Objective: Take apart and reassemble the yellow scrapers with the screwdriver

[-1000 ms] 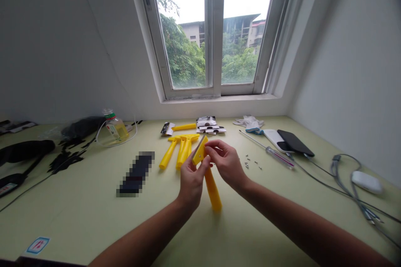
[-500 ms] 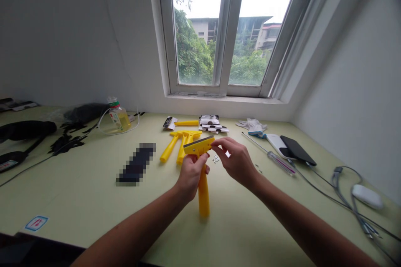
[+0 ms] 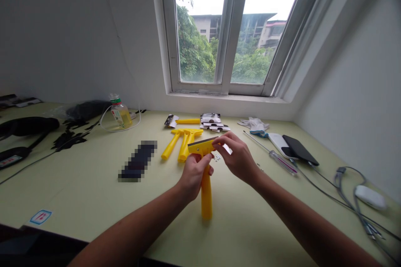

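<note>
My left hand (image 3: 194, 175) is wrapped round the neck of a yellow plastic scraper (image 3: 206, 200), held upright over the table with its handle down. A dark metal blade strip runs along the top edge of its head, and a small screw shows near the head's left end. The fingers of my right hand (image 3: 234, 154) are pinched at the right end of the head and cover it. What they hold, if anything, is hidden. Small metal nuts or screws (image 3: 217, 157) lie scattered on the table just behind the hands. More yellow scrapers (image 3: 185, 144) lie beyond them.
A screwdriver (image 3: 283, 162) lies at right, near a black phone-like slab (image 3: 300, 150), white gloves (image 3: 254, 124) and grey cables (image 3: 347, 200). Packaged blades (image 3: 213, 121) are stacked at the back. At left stand a bottle of yellow liquid (image 3: 123, 117) and a pixelated dark object (image 3: 139, 160).
The view has shifted slightly. My right fingertips have moved a little further over the right end of the scraper head, where a hole showed before. My left hand keeps its hold.
</note>
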Demonstrator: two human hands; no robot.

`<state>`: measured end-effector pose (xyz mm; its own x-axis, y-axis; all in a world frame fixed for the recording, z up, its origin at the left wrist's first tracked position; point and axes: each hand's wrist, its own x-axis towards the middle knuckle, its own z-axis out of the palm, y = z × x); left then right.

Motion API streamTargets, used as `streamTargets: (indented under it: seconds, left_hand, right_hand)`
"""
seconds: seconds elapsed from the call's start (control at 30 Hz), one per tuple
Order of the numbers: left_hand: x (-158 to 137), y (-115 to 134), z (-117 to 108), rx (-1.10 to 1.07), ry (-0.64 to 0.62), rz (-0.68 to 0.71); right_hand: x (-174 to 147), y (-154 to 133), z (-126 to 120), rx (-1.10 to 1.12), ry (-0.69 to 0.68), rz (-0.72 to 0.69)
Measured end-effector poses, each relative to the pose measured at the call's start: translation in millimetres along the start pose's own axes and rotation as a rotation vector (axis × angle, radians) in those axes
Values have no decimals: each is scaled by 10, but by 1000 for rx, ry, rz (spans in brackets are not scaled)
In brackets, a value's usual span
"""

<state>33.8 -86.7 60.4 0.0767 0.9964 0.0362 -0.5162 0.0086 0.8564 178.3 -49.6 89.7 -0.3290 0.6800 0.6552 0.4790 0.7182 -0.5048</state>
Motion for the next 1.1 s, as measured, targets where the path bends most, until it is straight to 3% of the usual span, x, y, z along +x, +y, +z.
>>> streamTargets:
  seconds: [0.3,0.5,0.67,0.77,0.83,0.87,0.93,1.0,1.1]
  left_hand:
    - [-1,-4,-11,-63,1,-42]
    - [6,-8,-12,-45,-27,-39]
    - [3,-19,-14,-44,-35,-58]
    - [15,-24,-15,-70,-14,-80]
    - [41,-30,-28,-98,15,-85]
    - [60,-33,-40,-113,37,-90]
    - [106,-41,-76,-134,83,-104]
    - [154,-52,-123,-133,120,-122]
    - [204,-75,-191,-66,164,-171]
  right_hand:
    - [-16,80,27,116,-54,62]
    - [20,138,25,195,-55,177]
    - [-12,204,107,474,-12,313]
    - [-26,225,178,692,-92,387]
    - [4,284,171,705,-150,387]
    - [29,341,131,631,-180,376]
    - [84,524,-44,283,-255,370]
    - [111,785,-336,-399,-376,431]
    - [41,1227,-840,-730,-436,636]
